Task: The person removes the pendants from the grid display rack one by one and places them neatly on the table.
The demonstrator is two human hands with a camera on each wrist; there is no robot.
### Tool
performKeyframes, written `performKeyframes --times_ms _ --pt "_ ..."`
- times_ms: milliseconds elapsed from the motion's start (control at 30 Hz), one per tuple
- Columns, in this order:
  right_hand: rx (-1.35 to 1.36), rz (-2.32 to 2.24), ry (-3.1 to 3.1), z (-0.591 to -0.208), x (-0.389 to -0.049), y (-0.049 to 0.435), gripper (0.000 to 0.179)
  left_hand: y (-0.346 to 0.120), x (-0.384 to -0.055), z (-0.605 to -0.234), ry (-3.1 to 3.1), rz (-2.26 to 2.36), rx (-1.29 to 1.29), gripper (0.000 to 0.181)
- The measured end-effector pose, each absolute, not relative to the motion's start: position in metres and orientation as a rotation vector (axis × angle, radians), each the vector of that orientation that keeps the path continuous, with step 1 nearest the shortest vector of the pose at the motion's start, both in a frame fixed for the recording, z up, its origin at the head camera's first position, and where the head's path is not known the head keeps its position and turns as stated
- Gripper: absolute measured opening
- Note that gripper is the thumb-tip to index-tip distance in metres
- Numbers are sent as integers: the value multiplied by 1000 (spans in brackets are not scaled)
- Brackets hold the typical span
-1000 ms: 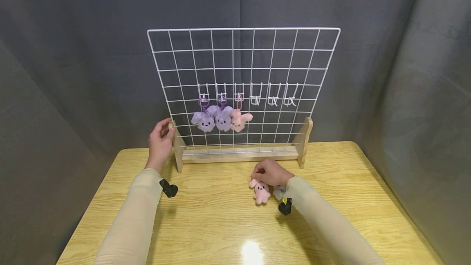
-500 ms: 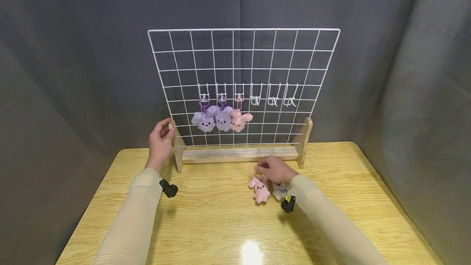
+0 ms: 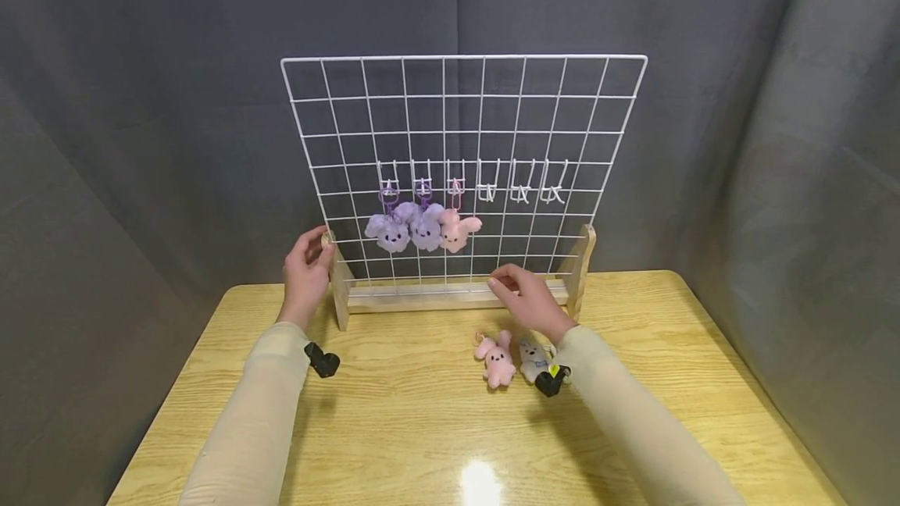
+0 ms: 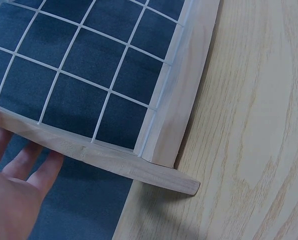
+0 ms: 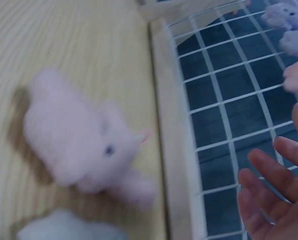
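My left hand [image 3: 307, 276] grips the top of the left wooden upright [image 4: 104, 161] of a white wire grid rack [image 3: 404, 307]. The thumb is on one side of the upright and the fingers on the other. My right hand [image 3: 530, 303] hovers before the rack's lower bar with nothing in it, its fingers loosely bent and apart in the right wrist view. Below it a pink plush bunny keychain [image 3: 499, 366] lies on the table. To its right is a grey plush keychain [image 3: 532, 360], partly hidden by the black wrist camera.
Two purple plush keychains [image 3: 391, 234] and a pink one [image 3: 455, 231] hang from hooks on the grid. Several bare white hooks [image 3: 521, 192] continue the row to the right. The wooden table [image 3: 408, 412] ends at a dark curtain [image 3: 211, 139].
My right hand has let go of the pink bunny keychain's ring and risen away toward the rack. The grey plush is now more visible. My left hand has stayed in place.
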State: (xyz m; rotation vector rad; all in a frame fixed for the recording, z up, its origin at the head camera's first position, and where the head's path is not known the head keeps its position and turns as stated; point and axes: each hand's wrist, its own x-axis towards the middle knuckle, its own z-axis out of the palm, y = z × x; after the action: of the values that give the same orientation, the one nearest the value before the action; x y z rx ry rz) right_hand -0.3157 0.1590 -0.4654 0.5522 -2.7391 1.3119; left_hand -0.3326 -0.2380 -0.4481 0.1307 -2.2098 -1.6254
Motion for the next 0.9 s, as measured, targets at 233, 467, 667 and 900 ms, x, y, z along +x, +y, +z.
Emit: performKeyframes --times_ms 233,467,667,900 --pt "584 1454 -2633 -443 -315 150 44 -239 -332 -448 -2225 -1614 133 40" --pt "611 1551 -2514 -428 -315 141 50 -237 -331 -447 -2211 -1617 129 40" --pt "598 1586 -2451 -415 -316 133 54 -236 -331 -447 -2221 -1613 143 40" --pt "615 1640 -2403 -399 -319 123 56 -237 -331 -447 -2216 -1615 136 40"
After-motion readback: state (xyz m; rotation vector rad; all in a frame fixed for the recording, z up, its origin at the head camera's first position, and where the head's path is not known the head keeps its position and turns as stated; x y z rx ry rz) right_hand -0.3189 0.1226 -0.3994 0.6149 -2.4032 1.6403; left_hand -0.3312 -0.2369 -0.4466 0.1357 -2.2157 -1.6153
